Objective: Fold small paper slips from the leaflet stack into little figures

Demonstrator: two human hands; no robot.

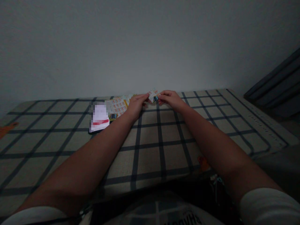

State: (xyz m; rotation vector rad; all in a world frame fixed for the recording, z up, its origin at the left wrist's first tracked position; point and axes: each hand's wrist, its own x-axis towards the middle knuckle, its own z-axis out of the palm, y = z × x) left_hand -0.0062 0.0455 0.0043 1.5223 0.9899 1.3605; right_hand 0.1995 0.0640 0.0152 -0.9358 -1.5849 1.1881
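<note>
Between my two hands is a small printed piece of paper (153,95), white with coloured patches, raised a little above the checked cloth. My left hand (138,104) pinches its left side between thumb and fingers. On the right edge, the fingertips of my right hand (170,98) are closed. A larger printed sheet (118,106) with rows of small orange and white boxes lies flat to the left, partly covered by my left hand. Beside that sheet rests a phone (100,117) with a lit, blurred screen.
A checked cloth (150,156) with dark lines covers the surface under my arms. Behind it rises a plain grey wall (150,47). Dark folded fabric (278,81) hangs at the right. An orange printed figure (8,128) marks the cloth's left side.
</note>
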